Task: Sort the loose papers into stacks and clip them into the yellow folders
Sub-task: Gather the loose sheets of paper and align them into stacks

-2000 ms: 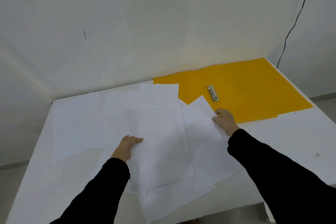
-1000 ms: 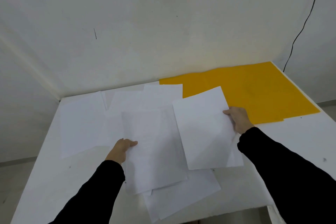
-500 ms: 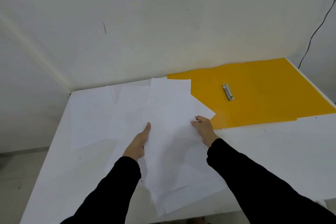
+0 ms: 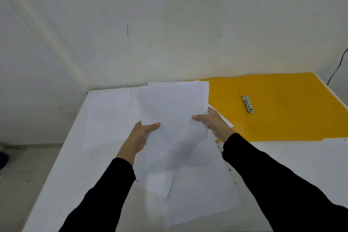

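Both hands [image 4: 138,137] [image 4: 216,125] grip paper stack [image 4: 173,118] beside yellow folder [image 4: 282,107].

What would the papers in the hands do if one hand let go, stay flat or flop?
Probably flop: the held sheets look thin, and the left hand and right hand grip opposite edges. Likely light too. They may slide apart, since their edges sit uneven.

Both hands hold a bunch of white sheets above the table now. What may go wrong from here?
1. The held sheets are not squared; their edges fan out, so one may slip from the left hand or the right hand.
2. Loose papers lie near the front edge of the table; the right sleeve might brush them off.
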Tool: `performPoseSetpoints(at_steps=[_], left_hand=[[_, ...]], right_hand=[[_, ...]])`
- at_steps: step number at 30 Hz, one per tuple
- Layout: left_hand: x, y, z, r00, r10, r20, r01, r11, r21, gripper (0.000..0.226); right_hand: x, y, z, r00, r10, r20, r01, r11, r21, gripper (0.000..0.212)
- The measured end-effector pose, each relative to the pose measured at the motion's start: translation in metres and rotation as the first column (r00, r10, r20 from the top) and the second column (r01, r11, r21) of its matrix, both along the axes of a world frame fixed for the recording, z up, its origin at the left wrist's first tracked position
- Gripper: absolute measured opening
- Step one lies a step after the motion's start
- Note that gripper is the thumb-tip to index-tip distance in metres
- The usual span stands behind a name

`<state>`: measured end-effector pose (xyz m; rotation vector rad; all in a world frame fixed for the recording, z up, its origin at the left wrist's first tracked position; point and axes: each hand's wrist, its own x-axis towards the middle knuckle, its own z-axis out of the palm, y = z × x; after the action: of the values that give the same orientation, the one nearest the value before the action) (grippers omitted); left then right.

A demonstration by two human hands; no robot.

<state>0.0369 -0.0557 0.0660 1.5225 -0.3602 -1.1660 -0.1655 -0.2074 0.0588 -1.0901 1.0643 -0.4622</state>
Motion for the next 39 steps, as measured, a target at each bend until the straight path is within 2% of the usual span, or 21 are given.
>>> performPoseSetpoints(at_steps=[3,8,11,15,17,21,27,32,35,39], left_hand=[[0.005,0.002,0.014,0.998,0.035,0.051,-0.029,0.994,-0.108,0.039],[0.004,0.002,0.028,0.978,0.118,0.175,-0.076,0.970,-0.231,0.052],[0.000,-0.002,0.034,0.966,0.118,0.231,-0.059,0.967,-0.248,0.053],[-0.009,-0.003,0.026,0.960,0.153,0.233,-0.106,0.974,-0.203,0.053],[-0.012,-0.004,0.021,0.960,0.178,0.214,-0.143,0.975,-0.172,0.054],[-0.012,-0.011,0.017,0.954,0.245,0.171,-0.221,0.964,-0.146,0.040],[-0.018,-0.015,0.004,0.958,0.229,0.173,-0.218,0.973,-0.081,0.037],[-0.005,-0.023,0.011,0.957,0.088,0.276,-0.099,0.995,0.026,0.032],[0.002,-0.021,0.000,0.967,-0.033,0.254,-0.007,0.988,0.153,0.036],[0.008,-0.016,-0.024,0.970,-0.149,0.192,0.080,0.942,0.327,0.045]], right_hand=[[0.002,-0.004,0.017,0.995,0.055,0.087,-0.048,0.995,-0.086,0.038],[0.000,0.001,0.028,0.964,0.010,0.265,0.028,0.990,-0.137,0.041],[-0.001,0.002,0.026,0.956,0.042,0.290,0.008,0.985,-0.172,0.054],[0.005,0.011,0.012,0.976,0.151,0.160,-0.125,0.979,-0.163,0.062],[0.009,0.012,0.007,0.975,0.193,0.110,-0.173,0.970,-0.172,0.058],[0.018,0.007,0.008,0.984,0.138,0.115,-0.117,0.978,-0.173,0.042],[0.024,0.006,-0.012,0.990,0.140,0.021,-0.135,0.977,-0.163,0.046],[0.019,-0.007,-0.009,0.984,0.177,-0.016,-0.178,0.974,-0.142,0.033],[0.015,-0.002,-0.028,0.977,0.212,-0.035,-0.214,0.974,-0.068,0.032],[0.014,0.006,-0.056,0.971,0.163,-0.174,-0.164,0.986,0.008,0.023]])
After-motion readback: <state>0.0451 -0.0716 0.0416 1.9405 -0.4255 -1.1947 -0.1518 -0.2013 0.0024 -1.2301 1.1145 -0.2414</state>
